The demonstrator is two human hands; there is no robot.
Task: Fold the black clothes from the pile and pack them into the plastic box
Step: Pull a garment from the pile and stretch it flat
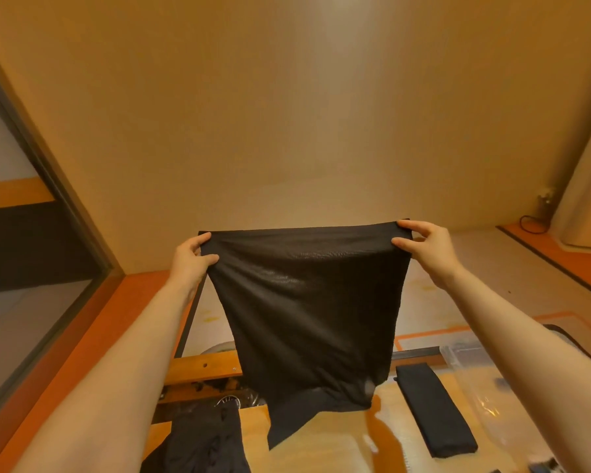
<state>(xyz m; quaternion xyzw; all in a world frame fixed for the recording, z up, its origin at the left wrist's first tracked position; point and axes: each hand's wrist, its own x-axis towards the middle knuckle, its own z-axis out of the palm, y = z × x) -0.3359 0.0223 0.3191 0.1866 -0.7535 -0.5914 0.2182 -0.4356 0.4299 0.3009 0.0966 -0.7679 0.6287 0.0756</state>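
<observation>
Garment (pixel 307 302) held up at mid-frame, black and thin, stretched flat between two raised hands. Left hand (pixel 191 256) pinching the upper left corner, thumb in front and fingers curled behind; right hand (pixel 423 245) pinching the upper right corner the same way. Lower hem hanging down to brush the wooden bench (pixel 321 452) at lower centre.

Judged by the drape and the faint mesh sheen: very light, soft, limp, no stiffness of its own, probably a little slick. Likely to sag and slide out of any fold unless laid flat and smoothed first. Best taken at the corners or along the top edge, as now, and not by a bunched middle.

By count: one garment in the air; one folded black piece (pixel 435 409) lying as a long strip at lower right of the frame; one dark heap, the pile (pixel 202 442), at lower left, pieces within it too tangled to number. One clear plastic box (pixel 471 356) at the right edge, partly hidden by the forearm, contents not readable.
</observation>
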